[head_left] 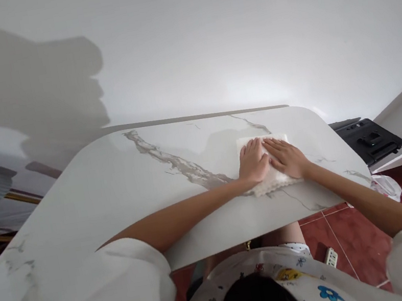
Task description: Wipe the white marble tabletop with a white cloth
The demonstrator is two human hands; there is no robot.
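A white textured cloth [269, 186] lies spread on the right half of the marble-patterned tabletop [106, 188]. My left hand [253, 163] rests flat on the cloth's left part, fingers stretched toward the wall. On its right part lies my right hand [287, 157], also flat, with its fingers pointing up and to the left. The two hands nearly meet at the middle of the cloth, thumbs close together. Neither hand is wrapped around anything. The palms hide much of the cloth.
Behind the table rises a white wall [205, 41] bearing a dark shadow. A black case-like object [370, 141] stands past the right end, above a white plastic bag [386, 186]. On the red tiled floor [345, 239] lies a power strip [331, 257].
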